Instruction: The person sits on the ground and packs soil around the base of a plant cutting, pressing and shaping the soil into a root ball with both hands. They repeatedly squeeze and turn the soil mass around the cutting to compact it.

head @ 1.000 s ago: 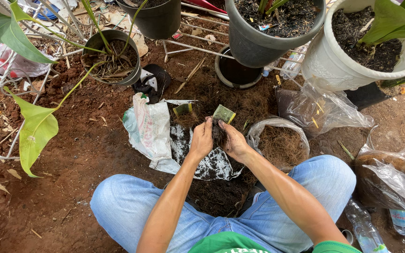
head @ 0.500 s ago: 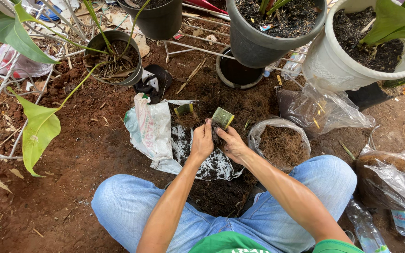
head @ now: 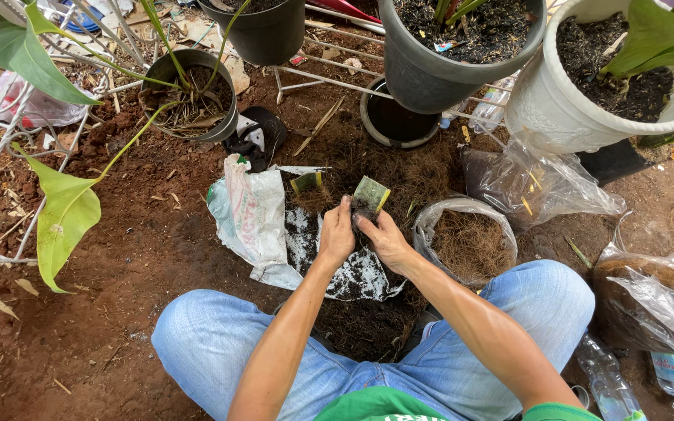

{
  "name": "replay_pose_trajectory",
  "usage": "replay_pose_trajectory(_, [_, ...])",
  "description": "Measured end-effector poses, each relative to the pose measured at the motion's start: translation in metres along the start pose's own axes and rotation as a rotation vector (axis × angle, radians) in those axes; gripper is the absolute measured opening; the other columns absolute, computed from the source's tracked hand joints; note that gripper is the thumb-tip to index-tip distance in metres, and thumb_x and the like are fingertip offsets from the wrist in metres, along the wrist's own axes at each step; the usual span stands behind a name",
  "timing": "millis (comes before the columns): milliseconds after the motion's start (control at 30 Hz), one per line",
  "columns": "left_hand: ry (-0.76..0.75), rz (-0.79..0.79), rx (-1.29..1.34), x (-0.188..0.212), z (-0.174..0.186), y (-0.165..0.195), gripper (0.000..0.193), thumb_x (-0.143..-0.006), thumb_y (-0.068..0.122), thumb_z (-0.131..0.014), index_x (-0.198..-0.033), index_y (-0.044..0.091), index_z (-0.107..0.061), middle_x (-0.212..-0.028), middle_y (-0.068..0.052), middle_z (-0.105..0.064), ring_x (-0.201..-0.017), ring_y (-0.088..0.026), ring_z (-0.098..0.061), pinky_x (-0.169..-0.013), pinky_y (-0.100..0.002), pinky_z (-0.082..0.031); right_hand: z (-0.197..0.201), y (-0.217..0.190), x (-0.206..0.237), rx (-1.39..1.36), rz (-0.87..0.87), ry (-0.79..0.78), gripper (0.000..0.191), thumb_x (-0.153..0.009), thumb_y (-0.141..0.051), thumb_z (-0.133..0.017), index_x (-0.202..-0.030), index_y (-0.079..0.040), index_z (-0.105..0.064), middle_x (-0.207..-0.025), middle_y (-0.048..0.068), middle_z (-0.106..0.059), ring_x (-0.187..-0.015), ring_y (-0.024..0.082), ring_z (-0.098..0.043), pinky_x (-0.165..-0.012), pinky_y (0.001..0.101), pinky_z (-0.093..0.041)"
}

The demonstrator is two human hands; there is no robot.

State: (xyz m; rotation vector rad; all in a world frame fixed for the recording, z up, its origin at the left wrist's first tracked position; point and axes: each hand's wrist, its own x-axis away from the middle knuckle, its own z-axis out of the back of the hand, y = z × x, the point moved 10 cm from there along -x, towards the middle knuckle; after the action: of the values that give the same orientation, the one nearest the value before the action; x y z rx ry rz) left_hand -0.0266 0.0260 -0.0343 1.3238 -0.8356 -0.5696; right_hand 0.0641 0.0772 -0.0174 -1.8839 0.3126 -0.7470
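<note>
I sit cross-legged on reddish soil in blue jeans. My left hand [head: 337, 234] and my right hand [head: 384, 238] meet in front of me, both closed around a small green plastic seedling pot [head: 370, 195] packed with dark fibrous soil. Under the hands lies an open white sack [head: 255, 214] with black potting mix [head: 356, 273] spilled across it. A second small green pot [head: 306, 182] stands just left of the held one. How much of the held pot is filled stays hidden by my fingers.
A clear bag of brown coconut fibre [head: 473, 242] sits right of my hands. More plastic bags [head: 649, 288] lie at the right. Behind stand a grey pot [head: 462, 58], a white pot [head: 587, 101], a black saucer [head: 395, 121] and a metal pot with a leafy plant [head: 189, 97].
Both hands have drawn slightly closer together on the small green pot and lifted it a little. Nothing else has shifted.
</note>
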Motion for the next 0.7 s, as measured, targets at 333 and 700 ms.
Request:
replay_pose_trajectory(333, [0.060, 0.082, -0.026, -0.002, 0.010, -0.004, 0.080, -0.108, 0.059, -0.028, -0.094, -0.008, -0.070, -0.072, -0.008, -0.062, -0.068, -0.019, -0.051, -0.069, -0.038, -0.047, -0.006, -0.008, 0.000, 0.079, 0.099, -0.049, 0.049, -0.101, -0.029, -0.064, -0.139, -0.001, -0.052, -0.130, 0.007, -0.063, -0.119, 0.016, -0.055, -0.107, 0.0348, -0.044])
replay_pose_trajectory(700, [0.005, 0.159, 0.243, -0.003, 0.005, -0.023, 0.075, -0.114, 0.058, -0.030, -0.086, -0.005, -0.061, -0.063, -0.007, -0.041, -0.055, -0.021, -0.032, -0.052, -0.040, -0.029, -0.009, -0.013, 0.004, 0.213, 0.190, -0.043, 0.051, -0.104, -0.027, -0.056, -0.146, -0.002, -0.041, -0.134, 0.010, -0.059, -0.125, 0.017, -0.054, -0.112, 0.0344, -0.042])
